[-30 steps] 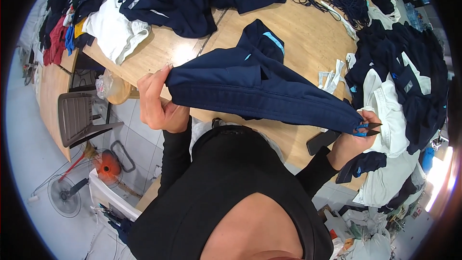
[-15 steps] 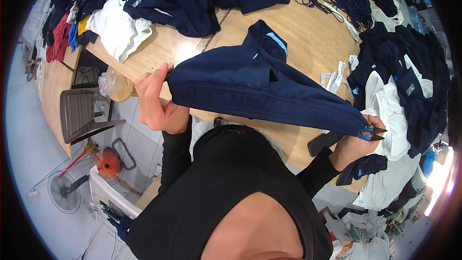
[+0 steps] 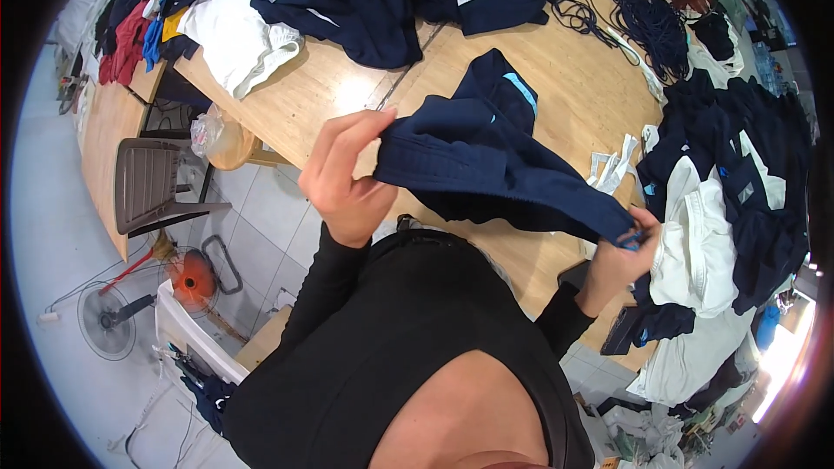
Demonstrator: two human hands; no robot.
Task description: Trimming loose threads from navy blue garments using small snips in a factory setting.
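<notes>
Navy garment, dark blue with a light-blue stripe at its far fold, hangs stretched above the near edge of the wooden table, held at both ends. The left hand pinches the garment's left edge, thumb and fingers closed over the folded hem. The right hand grips the right end, fingers curled tight round the cloth beside a small light-blue tag; whether it also holds a tool cannot be told.

White strips, like loose labels, lie on the table just beyond the right hand. A clear plastic bag sits at the table's left corner, near a grey plastic chair. Piles of dark blue clothing fill the far side, and a stack of white and navy clothes lies at the right.

Compared with half a second ago, the left hand has risen and moved right, so the garment spans a shorter stretch and bunches more at the left; the right hand holds much the same spot.
</notes>
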